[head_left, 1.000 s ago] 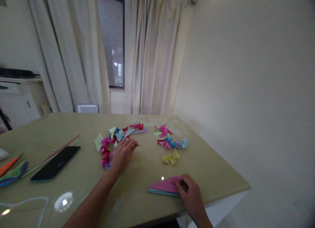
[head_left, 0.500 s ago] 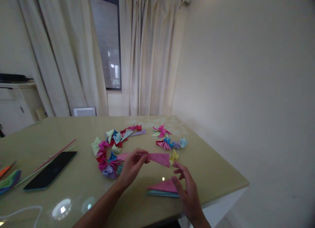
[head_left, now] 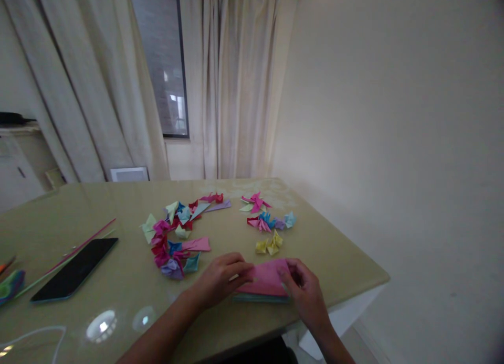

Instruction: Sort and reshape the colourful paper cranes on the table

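A pink sheet of paper (head_left: 266, 276) lies on a small stack of folded coloured paper (head_left: 255, 297) near the table's front edge. My left hand (head_left: 220, 280) pinches the pink sheet's left side, fingers closed on it. My right hand (head_left: 305, 290) grips its right side with curled fingers. A separate folded pink piece (head_left: 196, 244) lies flat just behind my left hand.
Several folded paper shapes form a heap (head_left: 173, 233) at mid-table and a smaller cluster (head_left: 268, 225) to the right. A black phone (head_left: 74, 268) and thin pink sticks (head_left: 84, 242) lie left. A white cable (head_left: 35, 335) curls at the front left. The table's right edge (head_left: 354, 248) is close.
My left hand lifted a pink piece from the heap, then came down to the stack. Both hands now hold the pink sheet on the stack. The view shifted slightly right.
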{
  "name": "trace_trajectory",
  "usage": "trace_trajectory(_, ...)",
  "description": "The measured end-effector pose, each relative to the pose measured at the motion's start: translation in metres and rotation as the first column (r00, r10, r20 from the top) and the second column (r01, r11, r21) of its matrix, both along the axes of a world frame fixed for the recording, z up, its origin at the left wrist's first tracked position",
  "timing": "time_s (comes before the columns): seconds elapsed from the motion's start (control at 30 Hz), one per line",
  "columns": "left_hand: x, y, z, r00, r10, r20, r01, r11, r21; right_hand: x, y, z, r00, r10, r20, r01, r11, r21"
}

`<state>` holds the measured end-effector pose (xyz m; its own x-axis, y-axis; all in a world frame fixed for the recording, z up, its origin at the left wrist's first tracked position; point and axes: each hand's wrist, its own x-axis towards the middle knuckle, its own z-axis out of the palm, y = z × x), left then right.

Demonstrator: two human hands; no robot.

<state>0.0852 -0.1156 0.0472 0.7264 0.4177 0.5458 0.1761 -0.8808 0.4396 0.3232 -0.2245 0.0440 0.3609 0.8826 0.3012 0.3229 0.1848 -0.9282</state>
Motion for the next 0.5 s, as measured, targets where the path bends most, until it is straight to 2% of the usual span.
trace_trajectory(0.1, 0.002, -0.005, 0.004, 0.984, 0.012, -0.178, -0.008, 1.000, 0.027, 0.007, -0.001, -0.010, 0.996, 0.000, 0.089, 0.006, 0.998, -0.062)
trace_trajectory(0.23, 0.005, -0.007, 0.005, 0.947, -0.021, -0.320, -0.004, 0.997, -0.076, 0.008, -0.001, -0.019, 0.985, -0.010, 0.173, 0.028, 0.994, -0.103)
trace_trajectory(0.37, 0.006, -0.008, 0.002, 0.931, -0.049, -0.362, -0.003, 0.990, -0.143, 0.005, 0.000, -0.020, 0.976, -0.007, 0.216, 0.028, 0.995, -0.096)
trace_trajectory(0.5, 0.006, -0.004, -0.001, 0.937, -0.033, -0.347, -0.002, 0.995, -0.101, 0.003, 0.001, -0.024, 0.945, -0.096, 0.314, 0.101, 0.995, -0.001)
